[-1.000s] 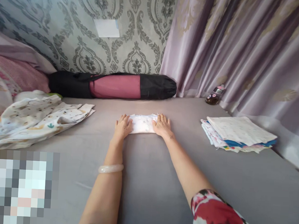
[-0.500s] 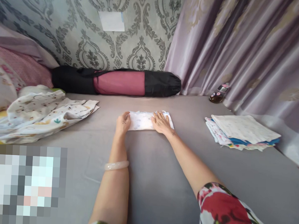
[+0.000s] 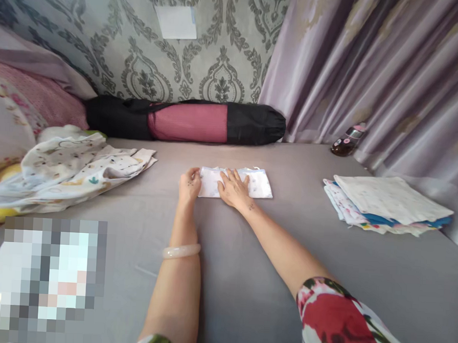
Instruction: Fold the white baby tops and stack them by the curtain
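Note:
A folded white cloth (image 3: 259,186) with a faint print lies as a flat strip on the grey bed sheet, its long sides running left to right. At its left end is my left hand (image 3: 190,185), fingers bent and closed on the cloth's edge; the fingertips are partly hidden. My right hand (image 3: 234,189) rests flat across the middle of the cloth, fingers spread, palm down. A pale bangle (image 3: 181,251) circles my left forearm.
A stack of folded cloths (image 3: 392,198) lies to the right. Crumpled printed fabric (image 3: 71,171) is on the left. Along the wall lies a black and pink rolled bag (image 3: 189,122). A dark bottle (image 3: 348,141) leans by the curtain (image 3: 319,63). Something pixelated covers the lower left.
My right hand has slid left along the cloth, from near its right end to its middle. My left hand stays at the left end. The view has shifted slightly.

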Action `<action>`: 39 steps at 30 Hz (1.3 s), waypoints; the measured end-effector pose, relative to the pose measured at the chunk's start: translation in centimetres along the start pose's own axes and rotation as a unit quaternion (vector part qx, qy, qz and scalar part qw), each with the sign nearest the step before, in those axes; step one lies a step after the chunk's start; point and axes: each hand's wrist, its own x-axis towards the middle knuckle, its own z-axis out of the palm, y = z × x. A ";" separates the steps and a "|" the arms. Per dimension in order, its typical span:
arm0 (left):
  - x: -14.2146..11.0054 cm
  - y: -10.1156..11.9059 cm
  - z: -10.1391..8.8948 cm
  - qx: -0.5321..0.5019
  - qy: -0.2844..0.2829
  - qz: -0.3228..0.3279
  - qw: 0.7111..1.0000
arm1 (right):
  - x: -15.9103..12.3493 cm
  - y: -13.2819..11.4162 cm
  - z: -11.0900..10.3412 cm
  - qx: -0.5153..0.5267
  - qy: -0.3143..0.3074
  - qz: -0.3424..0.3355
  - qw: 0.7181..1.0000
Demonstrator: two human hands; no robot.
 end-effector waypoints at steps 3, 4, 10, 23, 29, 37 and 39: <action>0.1 -0.2 0.1 -0.003 -0.001 -0.001 1.000 | 0.0 0.1 -0.3 0.002 -0.006 0.001 1.000; 0.1 -0.2 0.0 -0.002 -0.002 -0.003 1.000 | 0.1 0.0 -0.5 0.004 -0.011 0.002 1.000; -0.4 0.7 -0.7 0.016 0.003 -0.013 1.000 | 1.3 -1.2 -0.9 -0.007 -0.027 -0.001 1.000; -0.7 1.2 -1.9 0.032 0.080 -0.037 0.996 | 2.4 -3.1 1.5 0.009 -0.043 -0.021 0.999; -0.7 1.3 -1.6 0.022 0.094 -0.025 0.995 | 3.2 -4.6 0.7 0.025 -0.019 -0.056 0.998; -0.8 1.2 -1.5 0.007 0.102 -0.029 0.994 | 3.2 -5.9 2.2 0.047 -0.066 -0.066 0.994; -0.9 1.4 -1.4 0.006 0.099 -0.031 0.995 | 3.2 -5.9 2.2 0.049 -0.072 -0.065 0.994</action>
